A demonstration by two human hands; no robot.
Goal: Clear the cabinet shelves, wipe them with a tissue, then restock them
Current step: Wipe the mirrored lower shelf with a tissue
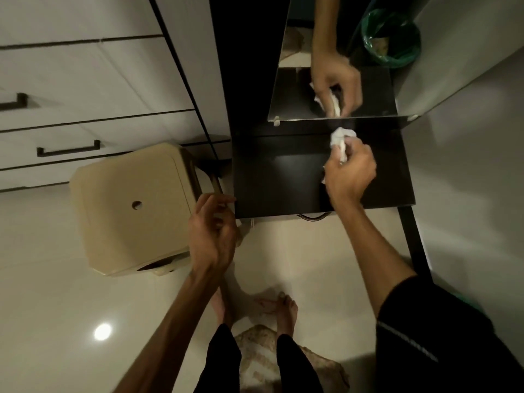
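So the surface here is a glossy black shelf (283, 177), bare apart from a glare patch, with a mirror (334, 89) standing along its back edge and reflecting the hand and tissue. The floor is pale shiny tile (56, 293) with a light spot bouncing off it. White drawers with dark bar handles (69, 150) run along the left wall.

The right hand (350, 177) has its fingers curled round a crumpled white tissue (340, 143), which sits on the shelf near the back edge, right by the mirror. The left hand (211, 236) hangs off the shelf's front left corner, fingers loosely curled, holding nothing.

A beige plastic stool (133, 208) sits just beside the shelf's left edge. A green-lined bin (392, 38) is off to the upper right. Bare feet (286, 310) stand on a patterned mat (261, 353).
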